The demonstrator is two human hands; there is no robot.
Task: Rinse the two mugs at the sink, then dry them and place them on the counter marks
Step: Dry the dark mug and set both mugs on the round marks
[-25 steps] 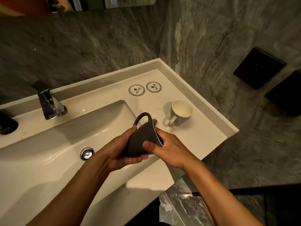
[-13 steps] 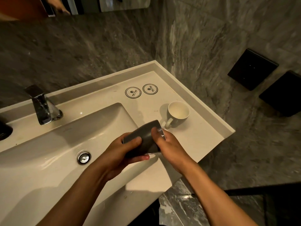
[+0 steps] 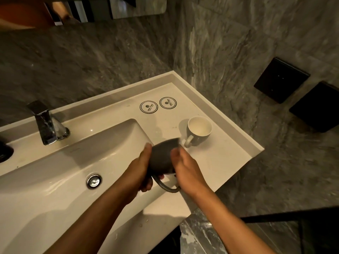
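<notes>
I hold a dark grey mug (image 3: 162, 158) between both hands over the right edge of the white sink basin (image 3: 78, 162). It lies tilted with its handle hanging down toward me. My left hand (image 3: 142, 171) grips its left side and my right hand (image 3: 185, 169) grips its right side. A second mug (image 3: 199, 132), dark outside and white inside, stands upright on the counter (image 3: 225, 156) just behind the held one, handle toward me. Two round printed marks (image 3: 148, 107) (image 3: 168, 103) sit bare on the counter farther back.
A chrome faucet (image 3: 45, 123) stands behind the basin, and the drain plug (image 3: 94, 181) lies at the basin's bottom. Grey marble walls close in behind and to the right, with two black wall panels (image 3: 281, 80). The counter's raised rim runs along the back and right.
The dark mug has been turned in my hands: its handle pointed up a second ago and now hangs below. Both hands shifted round it and stayed over the basin's right edge.
</notes>
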